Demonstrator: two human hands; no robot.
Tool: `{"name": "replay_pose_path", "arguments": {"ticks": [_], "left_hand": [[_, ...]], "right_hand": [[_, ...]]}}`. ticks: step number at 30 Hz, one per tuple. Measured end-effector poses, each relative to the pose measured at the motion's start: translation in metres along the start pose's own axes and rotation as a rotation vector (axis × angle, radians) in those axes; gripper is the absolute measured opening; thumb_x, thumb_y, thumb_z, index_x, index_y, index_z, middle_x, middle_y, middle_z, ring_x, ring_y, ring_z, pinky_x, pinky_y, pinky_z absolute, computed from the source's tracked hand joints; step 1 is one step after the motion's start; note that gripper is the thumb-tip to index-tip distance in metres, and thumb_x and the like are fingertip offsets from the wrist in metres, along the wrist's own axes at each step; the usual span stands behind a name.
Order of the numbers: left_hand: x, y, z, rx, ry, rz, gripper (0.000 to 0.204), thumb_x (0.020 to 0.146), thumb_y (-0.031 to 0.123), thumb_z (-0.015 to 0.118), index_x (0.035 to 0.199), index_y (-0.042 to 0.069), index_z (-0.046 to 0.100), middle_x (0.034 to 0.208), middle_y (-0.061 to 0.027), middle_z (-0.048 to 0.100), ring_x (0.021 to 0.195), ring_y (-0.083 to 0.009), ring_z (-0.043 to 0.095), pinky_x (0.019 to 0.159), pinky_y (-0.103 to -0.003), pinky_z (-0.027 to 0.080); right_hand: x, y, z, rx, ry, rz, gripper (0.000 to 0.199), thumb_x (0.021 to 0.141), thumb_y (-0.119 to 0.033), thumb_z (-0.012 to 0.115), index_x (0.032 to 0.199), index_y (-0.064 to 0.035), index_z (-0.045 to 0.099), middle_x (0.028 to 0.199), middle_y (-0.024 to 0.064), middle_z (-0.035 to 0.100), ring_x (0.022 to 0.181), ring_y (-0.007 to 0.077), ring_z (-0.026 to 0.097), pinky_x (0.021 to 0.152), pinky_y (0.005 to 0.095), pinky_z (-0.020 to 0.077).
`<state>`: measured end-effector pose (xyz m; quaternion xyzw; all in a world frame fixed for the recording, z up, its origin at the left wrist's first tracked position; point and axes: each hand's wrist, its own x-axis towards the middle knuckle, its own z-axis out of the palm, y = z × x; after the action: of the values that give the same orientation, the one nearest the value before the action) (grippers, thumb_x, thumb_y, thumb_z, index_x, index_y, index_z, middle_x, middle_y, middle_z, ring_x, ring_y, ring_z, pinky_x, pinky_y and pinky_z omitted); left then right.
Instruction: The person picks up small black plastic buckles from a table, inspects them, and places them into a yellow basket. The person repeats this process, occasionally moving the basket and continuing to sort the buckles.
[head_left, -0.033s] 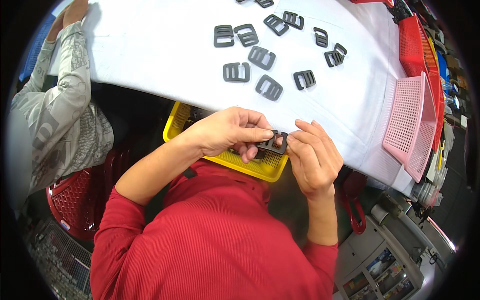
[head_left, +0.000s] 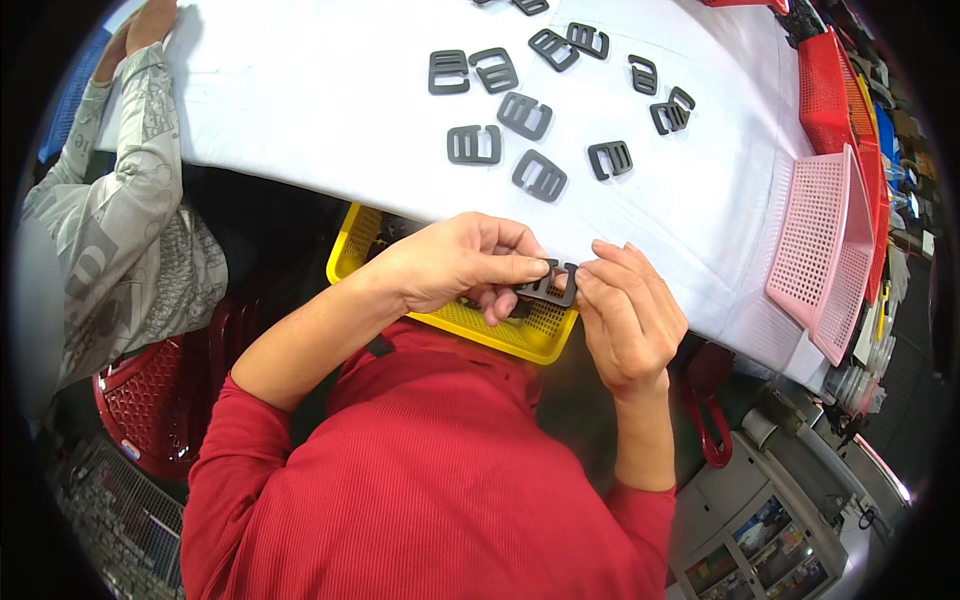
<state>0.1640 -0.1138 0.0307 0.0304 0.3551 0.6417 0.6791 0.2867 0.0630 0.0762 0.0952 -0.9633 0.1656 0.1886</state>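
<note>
A black plastic strap buckle [head_left: 557,286] is pinched between my two hands, above the yellow basket [head_left: 541,350] at the table's near edge. My left hand [head_left: 468,262] grips the buckle's left part between thumb and fingers. At its right edge, the fingertips of my right hand [head_left: 630,312] close on it. Dark pieces lie inside the basket, mostly hidden by my left hand and forearm. On the white-covered table beyond are several loose buckles of the same kind, among them one buckle [head_left: 540,175] just past my hands.
A pink basket [head_left: 815,245] stands on the table's right side, with red baskets [head_left: 826,100] behind it. To the left, another person's sleeved arm [head_left: 148,130] rests at the table. A dark red chair [head_left: 150,410] is at lower left.
</note>
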Motion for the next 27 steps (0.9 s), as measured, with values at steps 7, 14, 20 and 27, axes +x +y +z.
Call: {"name": "replay_pose_path", "arguments": {"ticks": [7, 14, 20, 27], "left_hand": [[0.000, 0.009, 0.006, 0.176, 0.073, 0.029, 0.019, 0.096, 0.017, 0.063, 0.103, -0.001, 0.064, 0.079, -0.0033, 0.065, 0.060, -0.0080, 0.060, 0.054, -0.021, 0.049], [-0.006, 0.047, -0.003, 1.017, 0.696, 0.679, 0.016, 0.094, 0.008, 0.061, 0.107, 0.003, 0.069, 0.083, -0.0029, 0.066, 0.072, -0.0081, 0.060, 0.063, -0.022, 0.047], [-0.011, 0.086, -0.064, 1.396, 0.959, 1.036, 0.015, 0.091, 0.005, 0.061, 0.103, 0.005, 0.070, 0.101, -0.0073, 0.070, 0.089, -0.0212, 0.067, 0.079, -0.031, 0.051], [0.015, 0.094, -0.086, 1.634, 0.699, 0.832, 0.046, 0.093, 0.020, 0.061, 0.138, 0.013, 0.053, 0.148, -0.0126, 0.045, 0.140, -0.0287, 0.037, 0.115, -0.043, 0.029]], "right_hand": [[0.005, 0.001, 0.003, -0.020, -0.013, -0.001, 0.016, 0.075, -0.005, 0.067, 0.090, 0.0006, 0.069, 0.090, 0.0108, 0.069, 0.088, 0.0276, 0.070, 0.081, 0.0407, 0.0568], [-0.004, 0.039, 0.022, -0.202, 0.144, 0.151, 0.017, 0.069, 0.005, 0.073, 0.082, -0.0032, 0.066, 0.083, 0.0077, 0.066, 0.081, 0.0263, 0.069, 0.069, 0.0345, 0.0535], [-0.013, 0.043, 0.028, -0.236, 0.046, 0.261, 0.021, 0.073, 0.008, 0.067, 0.091, -0.0015, 0.066, 0.098, 0.0109, 0.069, 0.086, 0.0280, 0.068, 0.073, 0.0359, 0.0549], [0.006, 0.049, 0.044, 0.068, 0.081, 0.488, 0.052, 0.091, -0.018, 0.066, 0.137, -0.0004, 0.050, 0.143, 0.0204, 0.047, 0.128, 0.0384, 0.049, 0.105, 0.0452, 0.0416]]}}
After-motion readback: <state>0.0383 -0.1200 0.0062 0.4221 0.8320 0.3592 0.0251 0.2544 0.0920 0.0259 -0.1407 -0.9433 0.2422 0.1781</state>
